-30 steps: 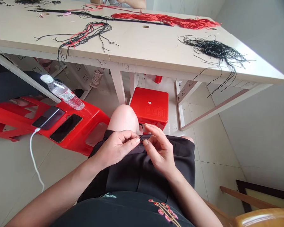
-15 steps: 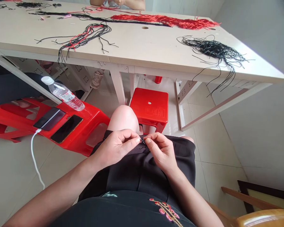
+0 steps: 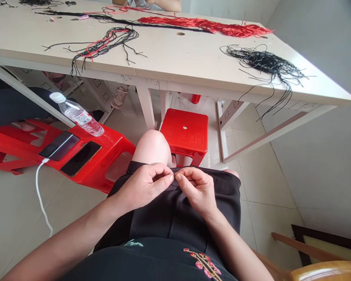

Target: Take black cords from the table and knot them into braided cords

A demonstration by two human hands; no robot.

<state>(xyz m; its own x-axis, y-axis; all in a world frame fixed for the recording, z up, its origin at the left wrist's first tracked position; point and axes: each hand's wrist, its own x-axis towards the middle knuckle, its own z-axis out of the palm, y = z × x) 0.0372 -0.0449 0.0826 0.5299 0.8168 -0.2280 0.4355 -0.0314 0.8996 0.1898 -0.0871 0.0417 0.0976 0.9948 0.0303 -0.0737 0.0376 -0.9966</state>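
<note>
Over my lap, my left hand [image 3: 149, 182] and my right hand [image 3: 197, 189] meet fingertip to fingertip, each in a pinch of thumb and forefinger. Between them is a thin black cord [image 3: 174, 185], mostly hidden by the fingers and hard to tell from the dark cloth beneath. On the table ahead lie a bundle of black and red cords [image 3: 105, 43], a loose tangle of black cords [image 3: 263, 61] hanging over the front edge, and a long bunch of red cords [image 3: 204, 26].
At my left, a red stool [image 3: 111, 140] bears a water bottle [image 3: 80, 116], a phone [image 3: 81, 158] and a dark device [image 3: 59, 145] with a white cable. Another red stool [image 3: 185, 130] stands before my knees. Across the table [image 3: 175, 54] are a person's forearms [image 3: 166, 4]. A wooden chair [image 3: 327, 271] is at lower right.
My fingertips have drawn closer together, and the dark cord between them shows less than before. The view has shifted slightly; the things on the table and stools have stayed put.
</note>
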